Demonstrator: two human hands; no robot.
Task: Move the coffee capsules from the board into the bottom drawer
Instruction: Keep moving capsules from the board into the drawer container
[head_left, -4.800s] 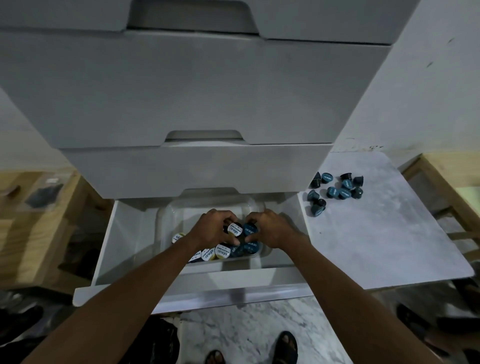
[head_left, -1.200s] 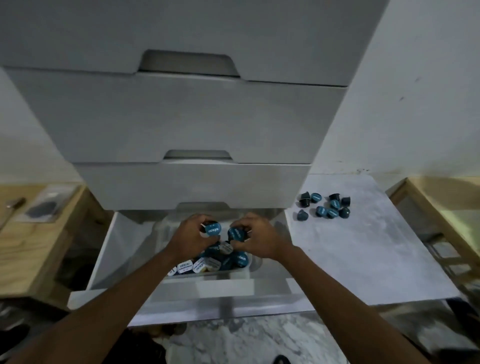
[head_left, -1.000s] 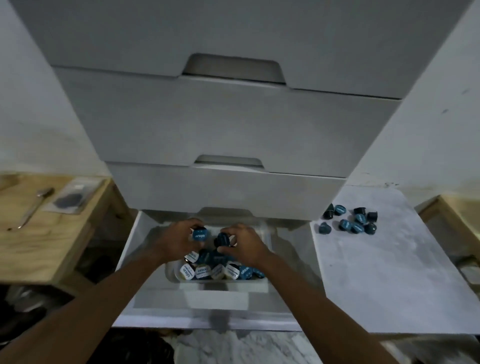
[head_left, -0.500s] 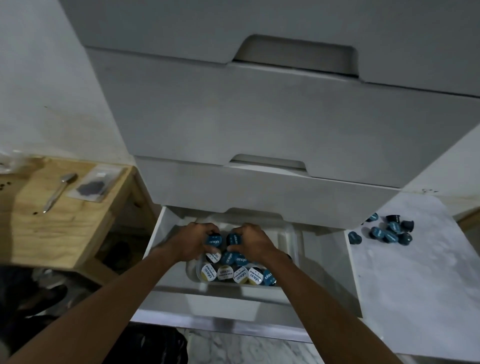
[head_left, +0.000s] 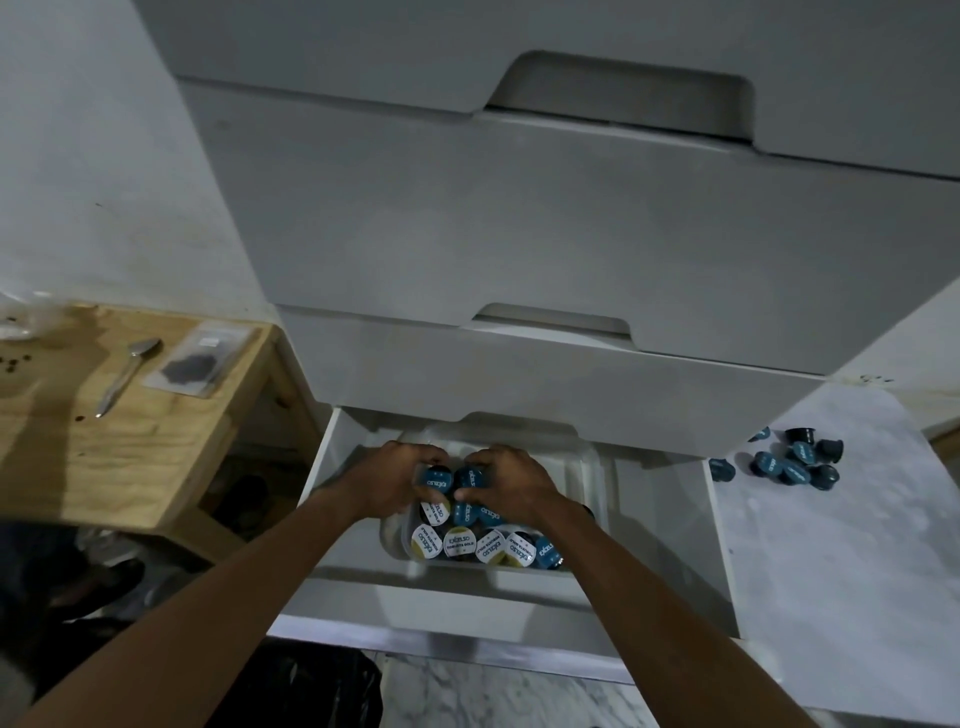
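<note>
The marble board (head_left: 831, 571) at the right carries a loose cluster of blue coffee capsules (head_left: 784, 465) near its far edge. The open bottom drawer (head_left: 660, 519) holds a clear plastic tub (head_left: 592, 462) filled with more capsules. On the wooden tabletop (head_left: 104, 457) at the left lie a spoon (head_left: 124, 374) and a small plastic packet (head_left: 197, 358).

left hand (head_left: 395, 480), right hand (head_left: 511, 480), both curled, side by side
</note>
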